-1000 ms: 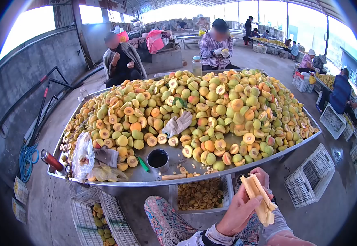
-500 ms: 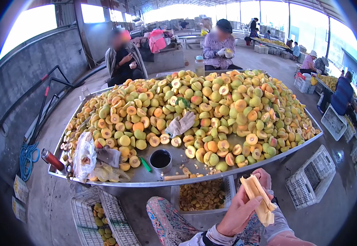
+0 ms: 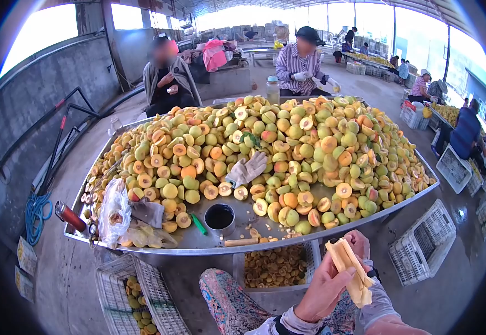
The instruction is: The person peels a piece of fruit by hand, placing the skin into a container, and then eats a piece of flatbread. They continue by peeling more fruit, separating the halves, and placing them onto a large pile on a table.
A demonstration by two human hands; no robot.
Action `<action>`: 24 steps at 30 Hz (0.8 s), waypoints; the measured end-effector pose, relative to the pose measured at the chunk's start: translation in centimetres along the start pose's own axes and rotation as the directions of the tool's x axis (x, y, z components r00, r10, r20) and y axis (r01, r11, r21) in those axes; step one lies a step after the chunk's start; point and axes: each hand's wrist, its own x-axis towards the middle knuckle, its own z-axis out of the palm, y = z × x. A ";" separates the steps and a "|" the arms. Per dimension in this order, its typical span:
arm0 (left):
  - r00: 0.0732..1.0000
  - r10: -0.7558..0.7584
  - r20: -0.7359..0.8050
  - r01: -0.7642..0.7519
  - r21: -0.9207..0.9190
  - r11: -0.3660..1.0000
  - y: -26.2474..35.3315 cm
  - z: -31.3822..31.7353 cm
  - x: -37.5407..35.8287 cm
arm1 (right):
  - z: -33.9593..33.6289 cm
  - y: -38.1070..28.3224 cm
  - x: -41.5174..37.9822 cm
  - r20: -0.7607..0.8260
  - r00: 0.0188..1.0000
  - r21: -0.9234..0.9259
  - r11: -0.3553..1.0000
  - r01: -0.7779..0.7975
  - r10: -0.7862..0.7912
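Observation:
My left hand (image 3: 325,289) grips a pale yellow glove-like piece (image 3: 350,268) low in the head view, thumb laid over it. My right hand (image 3: 360,243) curls its fingers around the piece's upper end from behind. Both hands hover over my patterned trouser leg (image 3: 226,304), just in front of the metal table (image 3: 198,245). A large heap of halved and whole apricots (image 3: 287,139) covers the table, with a grey work glove (image 3: 246,169) lying on it.
Near the table's front edge stand a dark metal bowl (image 3: 219,216), a wooden-handled tool (image 3: 237,242) and a plastic bag (image 3: 113,212). A crate of pits (image 3: 274,265) sits below, with white crates left (image 3: 131,293) and right (image 3: 424,237). Two people (image 3: 167,78) (image 3: 301,61) sit opposite.
My hands hold the yellow piece almost unmoved, shifted slightly up. The person in the striped shirt across the table has swung one arm out to the side.

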 end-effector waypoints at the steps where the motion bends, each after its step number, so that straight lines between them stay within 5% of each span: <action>1: 1.000 -0.012 -0.008 0.012 0.007 1.000 0.0 -0.1 0.0 | 0.1 0.2 0.0 0.002 1.000 -0.009 1.000 -0.007 0.007; 24: 0.998 -0.063 -0.006 0.063 -0.018 0.998 -0.2 -1.2 -0.2 | -0.7 -3.4 -0.3 -0.011 0.999 -0.118 0.992 0.043 -0.045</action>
